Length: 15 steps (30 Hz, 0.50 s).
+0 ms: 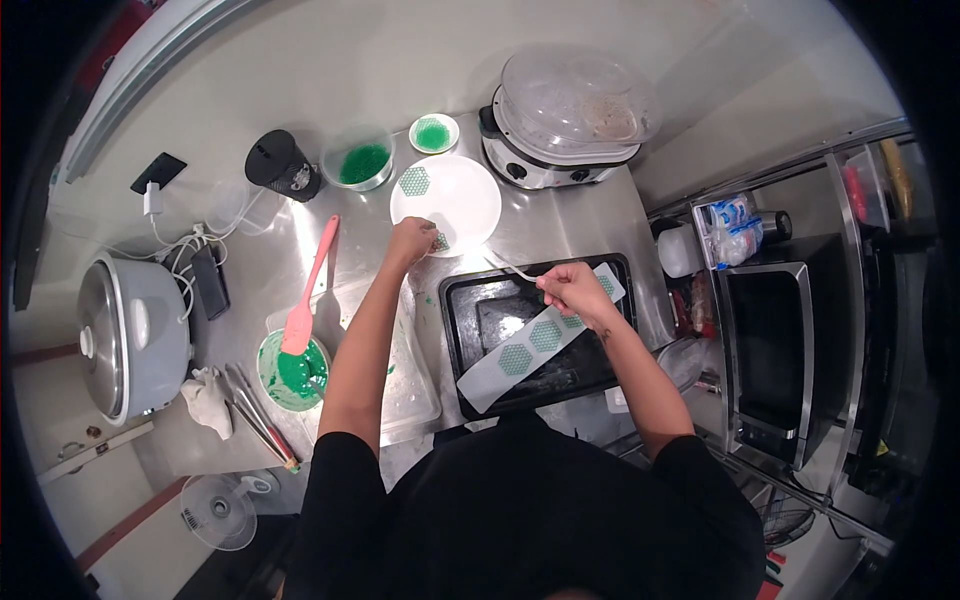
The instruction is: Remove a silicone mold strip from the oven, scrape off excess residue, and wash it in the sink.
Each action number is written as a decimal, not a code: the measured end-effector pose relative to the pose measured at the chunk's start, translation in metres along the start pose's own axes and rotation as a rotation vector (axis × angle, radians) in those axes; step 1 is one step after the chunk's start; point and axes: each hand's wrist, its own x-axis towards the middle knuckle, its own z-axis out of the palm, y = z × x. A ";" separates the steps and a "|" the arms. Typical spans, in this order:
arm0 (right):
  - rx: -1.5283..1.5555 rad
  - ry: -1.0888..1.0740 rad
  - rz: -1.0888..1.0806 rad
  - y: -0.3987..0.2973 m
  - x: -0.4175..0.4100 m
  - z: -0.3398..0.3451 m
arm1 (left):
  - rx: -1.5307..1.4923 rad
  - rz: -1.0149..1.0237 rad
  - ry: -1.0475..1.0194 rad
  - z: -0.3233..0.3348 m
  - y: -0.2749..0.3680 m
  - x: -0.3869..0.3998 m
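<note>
My left hand point(412, 241) is at the near-left edge of a white plate point(476, 202), its fingers closed on a small green honeycomb lattice piece point(442, 241). A second green hexagonal lattice point(414, 181) lies flat towards the plate's far left. In my right hand point(574, 288) is a thin pale utensil point(512, 265), its far end pointing at the plate's near rim. Beneath that hand, a whitish strip point(480, 388) lies diagonally across a black baking tray point(469, 300). Several green hexagonal lattices point(545, 336) sit on the strip, one partly hidden by my hand.
Left of my left arm, a pink spatula point(298, 330) rests over a bowl of green mixture point(304, 375). Tongs point(259, 420) and a rice cooker point(135, 337) stand further left. Behind are a green-filled tub point(364, 163), a small dish point(433, 135) and a steamer point(570, 112).
</note>
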 end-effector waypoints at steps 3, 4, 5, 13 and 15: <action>-0.017 0.009 0.005 0.004 0.000 0.000 | 0.061 -0.030 0.049 -0.005 -0.002 0.003; -0.010 0.019 0.012 0.008 -0.001 -0.003 | 0.063 -0.028 0.035 -0.004 0.006 0.002; 0.003 0.023 0.011 0.011 0.000 -0.005 | 0.080 -0.055 0.008 -0.005 0.014 0.001; 0.032 0.010 0.000 0.013 -0.006 -0.005 | 0.326 0.057 0.180 -0.018 0.002 0.002; 0.033 0.033 -0.009 0.018 -0.008 -0.006 | 0.357 0.141 0.190 -0.020 0.009 -0.005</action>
